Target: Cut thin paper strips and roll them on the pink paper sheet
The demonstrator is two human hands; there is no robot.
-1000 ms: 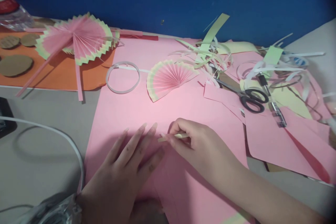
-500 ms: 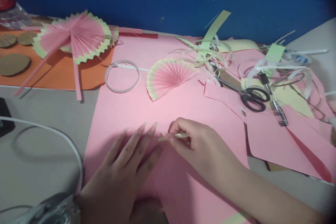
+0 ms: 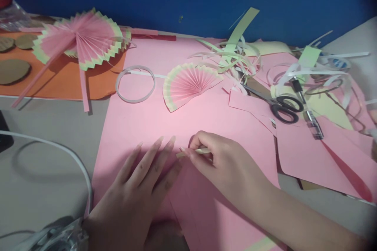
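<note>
My left hand (image 3: 144, 176) lies flat on the pink paper (image 3: 132, 121), its fingers stretched and spread. Just right of it, my right hand (image 3: 212, 153) pinches a narrow pale-yellow paper strip (image 3: 202, 151) between thumb and fingers, low over the pink paper. One end of the strip pokes out to the left, near my left index finger. Beyond both hands rests a pleated paper fan (image 3: 188, 86), pink with a yellow and green border. Left of that fan is a roll of tape (image 3: 135, 101), lying on its side with a white end reaching toward the fan.
Larger pleated fans (image 3: 97, 43) with pink paper legs stand on orange paper (image 3: 100, 90), near cardboard discs (image 3: 13, 71). Black-handled scissors (image 3: 284, 115), a pen (image 3: 312, 123) and tangled paper strips (image 3: 235, 57) lie at right. A white cable (image 3: 67, 153) curves at left. A blue wall rises behind.
The view has shifted very slightly, so the items at the back sit a little further left. Both hands keep the same pose, with the strip still in my right hand.
</note>
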